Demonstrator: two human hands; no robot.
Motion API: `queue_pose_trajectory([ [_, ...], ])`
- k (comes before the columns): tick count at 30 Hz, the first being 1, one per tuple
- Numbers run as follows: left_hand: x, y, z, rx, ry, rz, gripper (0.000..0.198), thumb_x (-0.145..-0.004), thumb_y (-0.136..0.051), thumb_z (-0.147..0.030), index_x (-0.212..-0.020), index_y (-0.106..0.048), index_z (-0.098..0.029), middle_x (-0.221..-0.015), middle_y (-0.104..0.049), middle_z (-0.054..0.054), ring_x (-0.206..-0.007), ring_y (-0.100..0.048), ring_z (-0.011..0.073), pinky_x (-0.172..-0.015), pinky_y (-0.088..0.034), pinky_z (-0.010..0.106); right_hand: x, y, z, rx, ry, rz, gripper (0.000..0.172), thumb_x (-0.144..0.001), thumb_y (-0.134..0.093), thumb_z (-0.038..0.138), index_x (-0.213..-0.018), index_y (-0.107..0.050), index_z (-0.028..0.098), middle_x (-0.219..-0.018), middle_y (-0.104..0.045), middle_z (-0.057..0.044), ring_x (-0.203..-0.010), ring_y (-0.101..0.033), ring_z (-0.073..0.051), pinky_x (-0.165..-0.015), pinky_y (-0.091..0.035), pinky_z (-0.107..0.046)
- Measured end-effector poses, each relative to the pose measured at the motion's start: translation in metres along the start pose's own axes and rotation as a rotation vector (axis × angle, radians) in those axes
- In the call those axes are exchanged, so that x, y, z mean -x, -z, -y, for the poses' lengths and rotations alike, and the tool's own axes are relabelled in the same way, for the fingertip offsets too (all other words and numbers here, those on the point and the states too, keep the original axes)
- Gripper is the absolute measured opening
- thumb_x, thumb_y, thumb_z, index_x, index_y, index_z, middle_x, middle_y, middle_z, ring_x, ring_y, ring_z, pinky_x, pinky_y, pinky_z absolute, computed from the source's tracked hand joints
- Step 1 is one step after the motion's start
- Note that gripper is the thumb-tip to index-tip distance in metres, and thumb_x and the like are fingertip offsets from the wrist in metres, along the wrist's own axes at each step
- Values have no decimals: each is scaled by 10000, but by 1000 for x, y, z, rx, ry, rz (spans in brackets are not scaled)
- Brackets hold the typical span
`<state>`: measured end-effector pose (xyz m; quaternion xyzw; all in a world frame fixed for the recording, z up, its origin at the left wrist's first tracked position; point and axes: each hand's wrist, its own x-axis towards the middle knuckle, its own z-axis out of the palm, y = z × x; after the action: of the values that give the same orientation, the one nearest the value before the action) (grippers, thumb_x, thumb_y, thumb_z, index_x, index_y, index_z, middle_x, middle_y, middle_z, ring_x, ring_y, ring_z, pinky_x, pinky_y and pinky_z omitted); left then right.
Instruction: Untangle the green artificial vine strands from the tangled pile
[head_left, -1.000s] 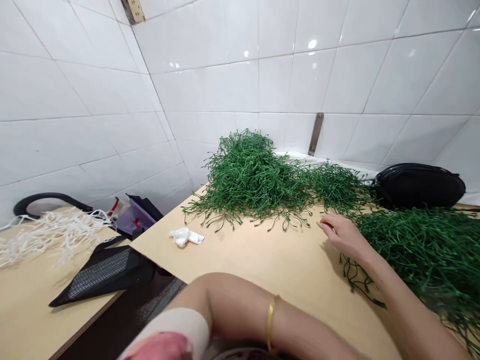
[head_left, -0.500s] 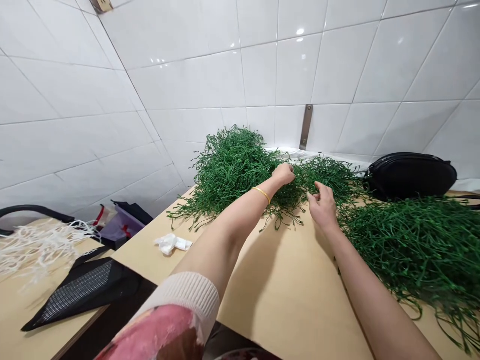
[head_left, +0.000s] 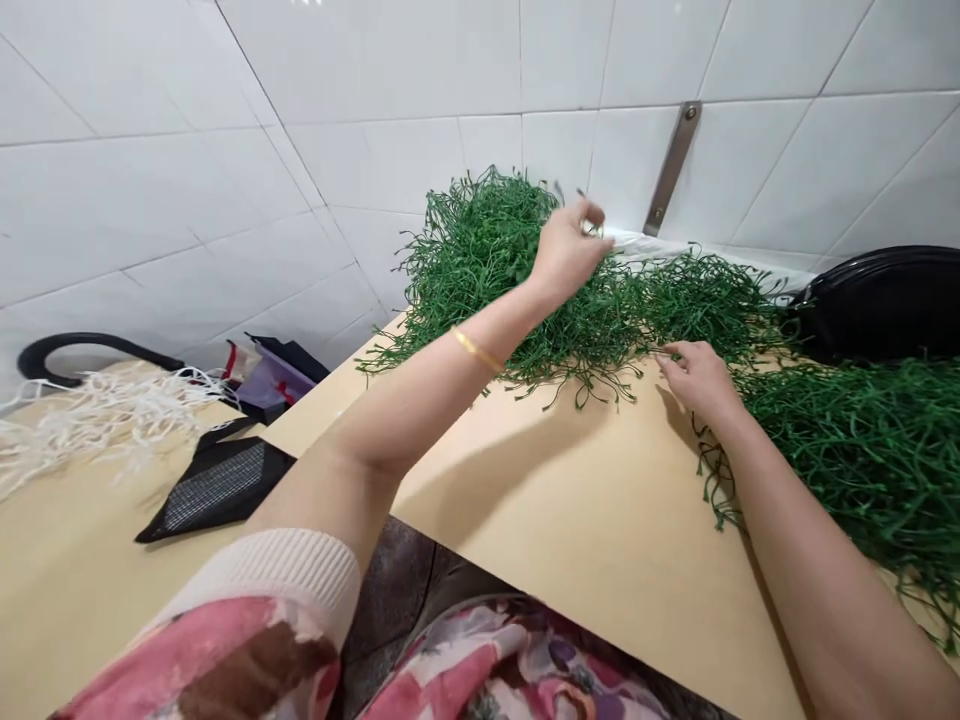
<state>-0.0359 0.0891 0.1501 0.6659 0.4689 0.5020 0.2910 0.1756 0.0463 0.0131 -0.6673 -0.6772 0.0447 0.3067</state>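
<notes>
A tall pile of thin green cords (head_left: 480, 240) with small knotted ends lies against the wall. Above its right side, my left hand (head_left: 570, 250) is raised with the fingers pinched; thin dark-tipped cord ends show by the fingertips, blurred. Lower and to the right, my right hand (head_left: 701, 378) hovers just over the table, thumb and forefinger pressed together on a thin strand end. Behind it is a smaller heap of green cords (head_left: 697, 300), joined to the tall pile. A further large heap of green cords (head_left: 862, 450) spreads beside my right forearm.
A black bag (head_left: 885, 305) stands at the right by the tiled wall. On a lower left surface lie white cords (head_left: 135, 410) and a black mesh item (head_left: 217, 490). A purple bag (head_left: 281, 375) sits in the corner. The wooden table (head_left: 585, 510) ends before my lap.
My left hand has risen from the pile. My right hand has closed from spread fingers to a pinch. The view has tilted down, and the white tissue on the table is now hidden.
</notes>
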Motion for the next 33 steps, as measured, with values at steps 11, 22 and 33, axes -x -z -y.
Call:
queue_pose_trajectory([
  [11, 182, -44, 52, -383, -248, 687, 186, -789, -423, -184, -889, -577, -151, -1127, -539, 157, -843, -554, 198, -779, -451, 353, 81, 29, 31, -426, -29, 135, 306, -810, -469, 413, -905, -632, 172, -855, -654, -68, -770, -598, -180, -691, -495, -323],
  [22, 186, -3, 1, -518, -249, 527, 250, -853, -359, -237, -742, -576, -182, -683, -574, 47, -593, -489, 135, -577, -365, 257, 88, 4, 39, -564, -73, 68, 434, -808, -475, 508, -1028, -603, 157, -956, -659, -101, -823, -620, -202, -782, -506, -380],
  [33, 132, -54, 69, -46, 65, 238, 230, -751, -550, -222, -970, -580, -155, -840, -643, 81, -854, -571, 198, -819, -429, 344, 89, -1, 30, -577, -97, -13, 398, -819, -464, 483, -1034, -595, 174, -928, -653, -106, -808, -625, -203, -745, -529, -382],
])
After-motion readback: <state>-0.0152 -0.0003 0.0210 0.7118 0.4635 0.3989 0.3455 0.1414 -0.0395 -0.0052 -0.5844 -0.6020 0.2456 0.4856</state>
